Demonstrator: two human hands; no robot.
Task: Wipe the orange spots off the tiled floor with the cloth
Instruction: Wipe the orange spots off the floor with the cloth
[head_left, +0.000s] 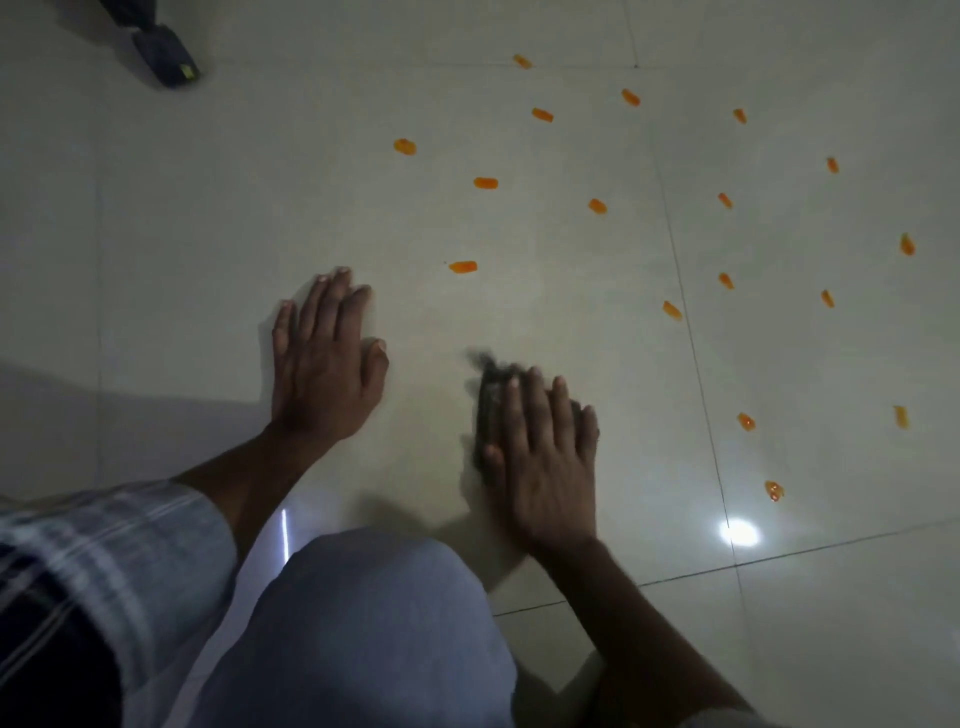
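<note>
Several orange spots lie scattered over the pale tiled floor (208, 234), from the upper middle to the right edge; the nearest to my hands is an orange spot (463, 267) just beyond my left fingertips. My right hand (543, 457) presses flat on a dark cloth (488, 395), which shows only along the hand's left side and past the fingertips and looks blurred. My left hand (324, 358) rests flat on the bare tile with its fingers together, holding nothing.
My knee in light grey fabric (374, 623) fills the bottom middle, with a checked sleeve (104, 545) at the lower left. A dark object (166, 57) lies at the top left. A bright light reflection (738, 533) sits on the tile at the lower right.
</note>
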